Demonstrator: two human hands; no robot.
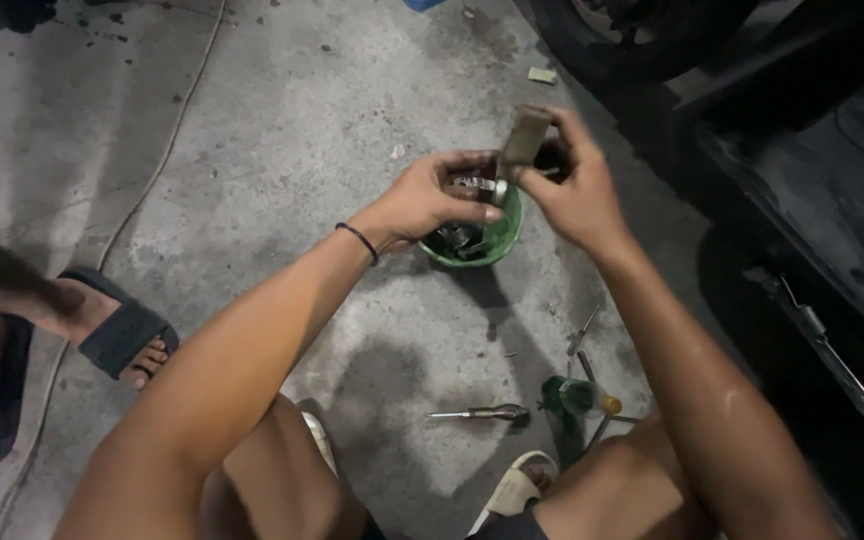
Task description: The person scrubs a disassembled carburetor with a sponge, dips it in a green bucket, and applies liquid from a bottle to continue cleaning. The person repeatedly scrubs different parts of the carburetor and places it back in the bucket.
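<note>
A small metal part (474, 186) is pinched in the left hand (430, 200) over the green bowl (500, 238), so drips are caught; a flat brush (524, 137) is gripped by the right hand (574, 195).

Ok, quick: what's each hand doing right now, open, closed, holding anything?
Left hand: closed on a small metal part over the green bowl.
Right hand: closed on a flat brownish block, held upright.

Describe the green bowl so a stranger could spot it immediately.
On the concrete floor, look right below the person's two hands, the left hand and right hand. The green bowl sits there, round and holding dark metal parts, unlike the slim screwdriver nearer the knees.
</note>
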